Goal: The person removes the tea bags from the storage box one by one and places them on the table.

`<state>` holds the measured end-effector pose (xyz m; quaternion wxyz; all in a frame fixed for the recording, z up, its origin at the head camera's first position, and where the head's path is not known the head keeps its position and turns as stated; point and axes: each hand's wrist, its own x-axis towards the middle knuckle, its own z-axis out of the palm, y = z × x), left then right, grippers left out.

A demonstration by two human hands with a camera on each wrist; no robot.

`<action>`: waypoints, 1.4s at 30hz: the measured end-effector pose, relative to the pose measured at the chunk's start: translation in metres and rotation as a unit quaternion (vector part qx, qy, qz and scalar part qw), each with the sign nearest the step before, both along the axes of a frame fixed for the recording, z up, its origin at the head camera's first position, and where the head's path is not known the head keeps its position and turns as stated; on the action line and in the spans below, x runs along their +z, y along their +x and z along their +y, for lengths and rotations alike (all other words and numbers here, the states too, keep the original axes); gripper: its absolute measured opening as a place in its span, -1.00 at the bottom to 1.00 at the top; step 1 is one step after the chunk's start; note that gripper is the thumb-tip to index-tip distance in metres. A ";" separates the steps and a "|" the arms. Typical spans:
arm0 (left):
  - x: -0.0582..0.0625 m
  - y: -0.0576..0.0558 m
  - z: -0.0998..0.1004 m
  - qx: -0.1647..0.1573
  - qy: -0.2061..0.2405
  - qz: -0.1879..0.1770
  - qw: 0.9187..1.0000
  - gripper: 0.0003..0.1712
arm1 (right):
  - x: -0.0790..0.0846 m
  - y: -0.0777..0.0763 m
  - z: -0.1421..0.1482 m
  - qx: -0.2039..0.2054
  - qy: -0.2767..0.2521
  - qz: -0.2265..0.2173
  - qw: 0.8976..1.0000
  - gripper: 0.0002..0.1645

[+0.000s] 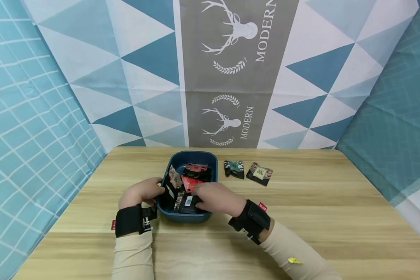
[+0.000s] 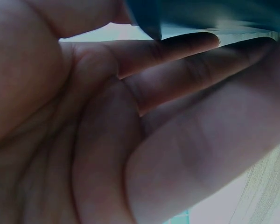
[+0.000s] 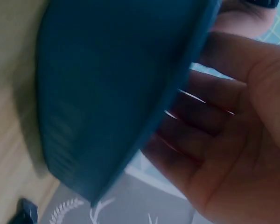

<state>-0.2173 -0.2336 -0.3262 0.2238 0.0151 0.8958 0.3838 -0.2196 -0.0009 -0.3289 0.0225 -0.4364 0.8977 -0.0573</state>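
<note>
A dark blue plastic bin (image 1: 187, 218) stands on the table, holding several small packets. My left hand (image 1: 141, 192) grips the bin's left side, with fingertips at the rim; in the left wrist view its fingers (image 2: 186, 79) run close along the blue wall. My right hand (image 1: 218, 198) reaches over the right rim into the bin. Its thumb and fingers are at a black packet with a white barcode label (image 1: 188, 201); I cannot tell whether they pinch it. A red packet (image 1: 190, 183) and a brown-patterned packet (image 1: 175, 178) lie behind it. In the right wrist view the bin wall hides the fingertips.
Right of the bin lie a black-and-green packet (image 1: 234, 168) and a dark packet with a pale label (image 1: 259, 173). The wooden table (image 1: 318, 210) meets a patterned cloth wall (image 1: 154, 105) at its back edge. Tiled-print cloth (image 1: 31, 116) hangs at the left.
</note>
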 end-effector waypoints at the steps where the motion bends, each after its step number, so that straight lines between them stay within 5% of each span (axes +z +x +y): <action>1: 0.000 0.000 0.000 -0.001 0.001 0.000 1.000 -0.49 | -0.001 0.001 -0.002 -0.006 0.006 -0.010 1.000 -0.80; 8: 0.000 -0.003 0.004 -0.003 0.001 -0.001 1.000 -0.50 | -0.010 -0.001 -0.010 -0.009 0.008 -0.057 0.998 -0.74; 28: 0.002 -0.004 0.002 0.003 -0.003 -0.010 1.000 -0.54 | -0.013 -0.012 -0.020 -0.026 0.070 -0.086 0.993 -0.27; 42: 0.001 -0.002 0.000 0.005 -0.007 -0.011 1.000 -0.53 | -0.019 -0.014 -0.023 -0.021 0.069 -0.083 0.994 -0.34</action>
